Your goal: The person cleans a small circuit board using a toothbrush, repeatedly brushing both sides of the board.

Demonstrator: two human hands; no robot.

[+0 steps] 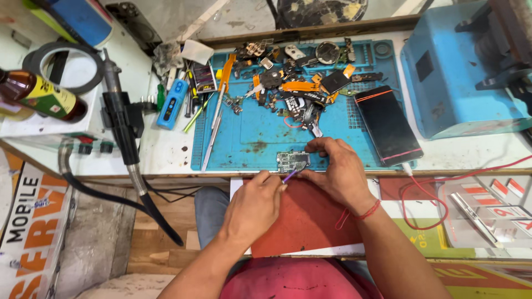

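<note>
Blue mat [249,138], right hand [338,171] steadying circuit board [292,161], left hand [255,205] gripping purple tool [290,176]

The view holds 2 hands: the left hand [252,207] and the right hand [338,171]. There is 1 small circuit board [292,161] and 1 purple-tipped tool [290,175]. On the bench [166,152] lies 1 blue work mat [260,133], carrying 1 heap of loose phone parts [299,83], too tangled to count singly, and 2 long metal tweezers [215,124]. There is 1 dark phone [388,124], 1 blue handheld device [173,103], 1 black hot-air handle [124,127], 1 roll of black tape [69,66], 1 brown bottle [39,95], 1 blue machine [460,72], 1 red cable [432,199] and 1 red board [307,218].
</note>
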